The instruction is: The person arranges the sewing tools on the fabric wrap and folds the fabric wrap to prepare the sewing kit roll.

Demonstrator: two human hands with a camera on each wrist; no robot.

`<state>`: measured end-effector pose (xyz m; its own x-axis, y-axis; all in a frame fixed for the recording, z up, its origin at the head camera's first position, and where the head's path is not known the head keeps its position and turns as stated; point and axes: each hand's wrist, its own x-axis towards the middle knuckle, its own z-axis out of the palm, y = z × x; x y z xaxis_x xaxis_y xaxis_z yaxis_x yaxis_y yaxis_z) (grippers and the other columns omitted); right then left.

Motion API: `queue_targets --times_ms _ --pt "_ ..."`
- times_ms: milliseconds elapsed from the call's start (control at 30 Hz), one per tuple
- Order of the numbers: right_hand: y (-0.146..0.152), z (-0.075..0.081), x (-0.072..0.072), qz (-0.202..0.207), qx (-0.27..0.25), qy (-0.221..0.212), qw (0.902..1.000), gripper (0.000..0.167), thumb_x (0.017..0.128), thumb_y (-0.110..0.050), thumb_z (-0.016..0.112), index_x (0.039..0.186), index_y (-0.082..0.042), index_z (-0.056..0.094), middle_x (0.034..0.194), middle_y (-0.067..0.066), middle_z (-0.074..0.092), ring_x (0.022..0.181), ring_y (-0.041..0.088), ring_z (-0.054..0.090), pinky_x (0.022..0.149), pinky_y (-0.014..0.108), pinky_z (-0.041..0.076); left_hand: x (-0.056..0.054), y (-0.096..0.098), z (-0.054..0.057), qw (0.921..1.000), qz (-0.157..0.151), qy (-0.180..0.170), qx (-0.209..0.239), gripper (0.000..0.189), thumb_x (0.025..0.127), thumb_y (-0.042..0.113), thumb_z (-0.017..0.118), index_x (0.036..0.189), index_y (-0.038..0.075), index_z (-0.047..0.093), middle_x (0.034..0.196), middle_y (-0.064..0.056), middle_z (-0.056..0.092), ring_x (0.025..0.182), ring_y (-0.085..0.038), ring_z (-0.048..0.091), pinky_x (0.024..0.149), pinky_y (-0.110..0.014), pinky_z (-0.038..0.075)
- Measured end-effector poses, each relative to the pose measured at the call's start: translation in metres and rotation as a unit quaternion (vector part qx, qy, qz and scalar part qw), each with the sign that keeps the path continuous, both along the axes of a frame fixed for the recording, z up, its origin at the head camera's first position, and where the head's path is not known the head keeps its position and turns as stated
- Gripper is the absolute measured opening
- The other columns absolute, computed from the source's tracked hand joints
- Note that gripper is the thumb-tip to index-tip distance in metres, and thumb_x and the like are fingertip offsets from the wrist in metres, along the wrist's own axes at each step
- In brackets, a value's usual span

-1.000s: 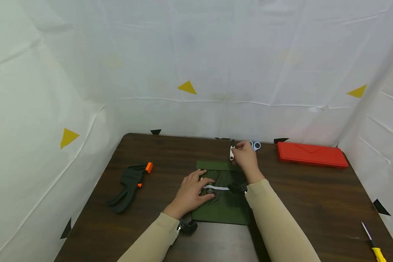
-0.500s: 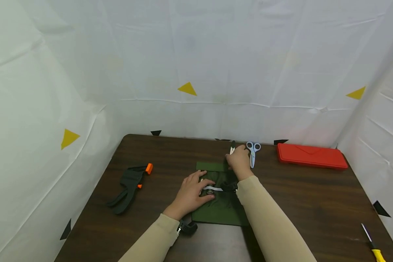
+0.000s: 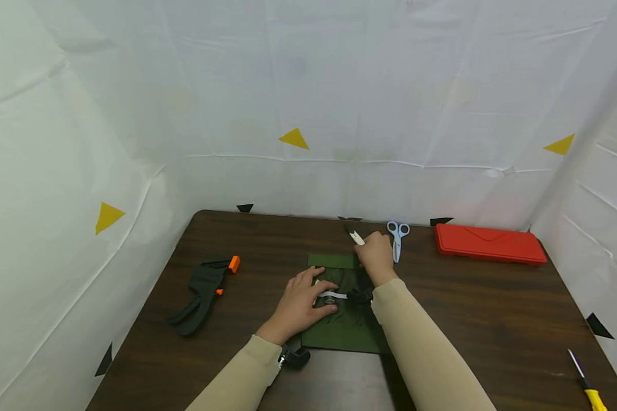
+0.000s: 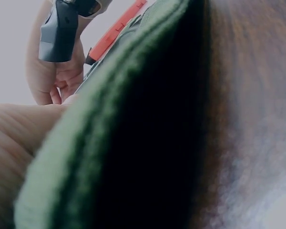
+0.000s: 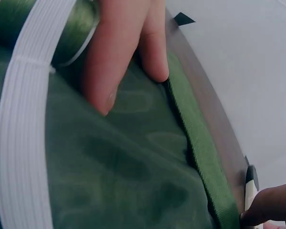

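Left hand (image 3: pixel 300 299) is resting on the green fabric (image 3: pixel 352 331), fingers spread, beside a spool (image 5: pixel 81 28). Right hand (image 3: pixel 377 252) is gripping a black-and-white tool (image 3: pixel 357 238) near the scissors (image 3: pixel 397 245).

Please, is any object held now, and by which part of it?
The right hand holds the white tool by its near end, away from the dark tip; the exact grip is hidden. The left hand rests on the green cloth.

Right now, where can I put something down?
Bare table lies between the dark clamp and the left hand; a bigger patch between the red case and yellow screwdriver. It's crowded at the far edge of the green cloth: right hand, white tool, scissors.
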<state>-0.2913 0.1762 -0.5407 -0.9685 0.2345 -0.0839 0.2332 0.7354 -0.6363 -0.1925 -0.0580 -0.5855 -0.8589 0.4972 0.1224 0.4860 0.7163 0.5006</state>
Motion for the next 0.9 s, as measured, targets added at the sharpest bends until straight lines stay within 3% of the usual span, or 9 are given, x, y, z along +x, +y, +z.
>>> queue_targets --times_ms 133,300,400,500,633,767,900 --pt "0.002 -0.002 0.0 0.002 0.003 0.011 0.9999 0.025 0.098 -0.016 0.067 0.097 0.003 0.082 0.106 0.028 0.068 0.092 0.038 0.067 0.062 0.037 0.053 -0.001 0.0 0.001 1.0 0.0 0.002 0.002 0.049 0.1 0.056 0.074 0.145 0.038 0.067 0.176 -0.006 0.039 0.165 -0.035 0.031 0.13 -0.065 0.03" --pt "0.005 -0.005 0.001 0.0 -0.047 0.013 0.9988 0.024 0.1 -0.009 0.066 0.119 0.005 0.064 0.11 0.028 0.072 0.065 0.025 0.075 0.058 0.034 0.06 0.0 0.001 0.001 1.0 0.002 -0.004 0.005 0.048 0.1 0.056 0.075 0.144 0.038 0.068 0.175 -0.007 0.04 0.165 -0.036 0.032 0.129 -0.065 0.03" --pt "0.006 -0.005 0.004 -0.005 -0.076 0.02 0.9969 0.024 0.101 -0.009 0.068 0.121 0.004 0.062 0.112 0.027 0.073 0.055 0.016 0.071 0.054 0.031 0.06 0.0 0.001 0.0 1.0 0.002 -0.007 0.005 0.048 0.1 0.056 0.075 0.144 0.038 0.068 0.175 -0.007 0.04 0.165 -0.035 0.032 0.129 -0.065 0.03" --pt "0.007 -0.005 0.006 -0.014 -0.106 0.038 0.9936 0.023 0.102 -0.011 0.07 0.119 0.003 0.064 0.108 0.024 0.074 0.054 0.015 0.072 0.054 0.029 0.06 0.0 0.0 0.0 1.0 0.002 -0.006 0.005 0.048 0.1 0.056 0.075 0.144 0.039 0.068 0.175 -0.007 0.04 0.165 -0.035 0.031 0.129 -0.065 0.03" --pt "0.008 -0.001 0.011 -0.013 -0.158 0.059 0.9856 0.025 0.102 -0.014 0.072 0.12 0.003 0.066 0.099 0.017 0.069 0.06 0.023 0.074 0.056 0.029 0.06 -0.001 0.0 0.0 1.0 0.001 -0.002 0.006 0.047 0.1 0.055 0.076 0.144 0.039 0.068 0.175 -0.007 0.041 0.165 -0.035 0.032 0.129 -0.064 0.03" --pt "0.011 0.003 0.018 0.003 -0.207 0.068 0.976 0.028 0.104 -0.018 0.072 0.121 0.002 0.067 0.094 0.01 0.066 0.062 0.021 0.072 0.057 0.028 0.061 -0.001 0.001 0.001 1.0 -0.001 -0.001 0.008 0.05 0.1 0.054 0.076 0.147 0.039 0.066 0.174 -0.007 0.041 0.164 -0.035 0.033 0.129 -0.064 0.031" --pt "0.019 0.007 0.029 0.025 -0.287 0.077 0.9546 0.03 0.105 -0.02 0.073 0.123 0.003 0.066 0.093 0.008 0.064 0.07 0.018 0.069 0.062 0.032 0.065 0.0 0.002 0.002 0.9999 -0.002 -0.004 0.011 0.049 0.101 0.054 0.076 0.147 0.04 0.066 0.175 -0.007 0.041 0.165 -0.036 0.032 0.129 -0.065 0.031"
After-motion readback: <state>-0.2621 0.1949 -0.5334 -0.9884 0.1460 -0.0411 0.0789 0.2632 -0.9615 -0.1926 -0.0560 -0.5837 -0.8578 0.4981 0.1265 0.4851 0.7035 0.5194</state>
